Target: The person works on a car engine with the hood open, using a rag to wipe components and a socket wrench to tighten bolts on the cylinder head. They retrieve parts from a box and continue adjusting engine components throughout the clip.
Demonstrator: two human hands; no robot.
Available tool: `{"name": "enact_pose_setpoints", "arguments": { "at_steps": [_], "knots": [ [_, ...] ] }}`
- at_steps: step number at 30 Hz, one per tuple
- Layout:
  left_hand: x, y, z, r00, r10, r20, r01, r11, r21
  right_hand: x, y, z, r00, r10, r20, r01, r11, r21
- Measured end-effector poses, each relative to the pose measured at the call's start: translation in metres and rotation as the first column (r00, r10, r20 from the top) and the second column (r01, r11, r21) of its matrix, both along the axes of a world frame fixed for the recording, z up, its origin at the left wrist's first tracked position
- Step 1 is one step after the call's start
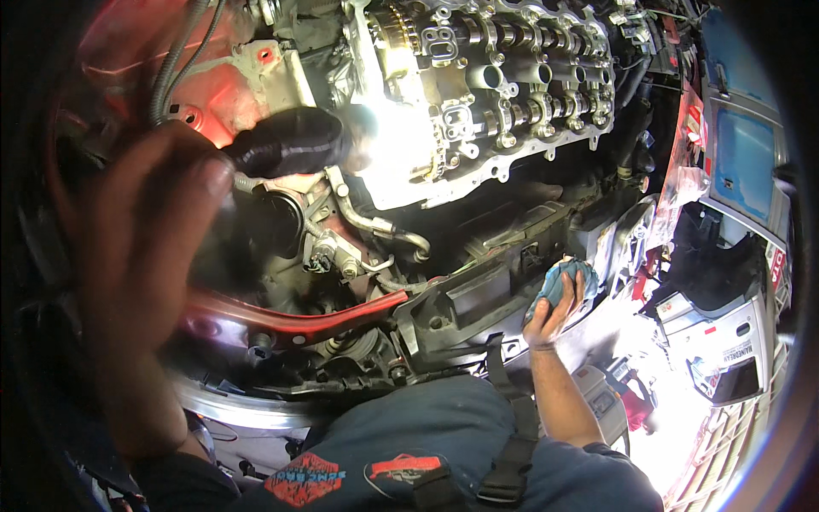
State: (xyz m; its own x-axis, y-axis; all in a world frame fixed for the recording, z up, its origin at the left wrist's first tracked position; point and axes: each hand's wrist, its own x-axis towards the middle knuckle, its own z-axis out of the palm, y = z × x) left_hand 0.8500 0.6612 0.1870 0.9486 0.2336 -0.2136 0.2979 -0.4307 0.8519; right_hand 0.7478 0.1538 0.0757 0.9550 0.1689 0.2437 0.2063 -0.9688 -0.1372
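Observation:
My left hand [145, 213], close to the camera and blurred, is wrapped round a black flashlight [294, 141]. Its lit end throws a bright glare onto the end of an open engine [520, 81] with bare camshafts. The glare washes out part of that end; a timing chain [438, 141] runs along its edge. My right hand [559, 314] grips a crumpled blue rag [570, 275] above the black front panel of the engine bay [478, 299], to the right and well apart from the flashlight.
Red bodywork [230, 102] with corrugated hoses [162, 77] lies at the upper left. A metal pipe [375, 224] and a red-edged fender [299, 317] are nearer me. A white cabinet-like machine [717, 346] and a blue-windowed door [742, 158] stand at the right.

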Motion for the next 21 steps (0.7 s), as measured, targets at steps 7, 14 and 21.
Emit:
{"name": "enact_pose_setpoints", "arguments": {
  "at_steps": [7, 14, 21],
  "knots": [
    [-0.003, 0.003, 0.002, 0.954, -0.299, -0.02, 0.296, 0.928, 0.227, 0.005, 0.0, -0.005, 0.998, 0.041, 0.047, -0.043, 0.998, 0.045],
    [0.004, 0.006, 0.016, 0.863, -0.443, -0.243, 0.461, 0.887, 0.019, 0.002, 0.0, -0.001, 0.999, 0.018, 0.033, -0.016, 0.999, -0.045],
    [0.006, 0.006, 0.009, 0.803, -0.577, -0.15, 0.585, 0.811, 0.017, 0.0, -0.001, -0.001, 0.999, -0.035, 0.01, 0.035, 0.999, -0.025]
  ]
}}
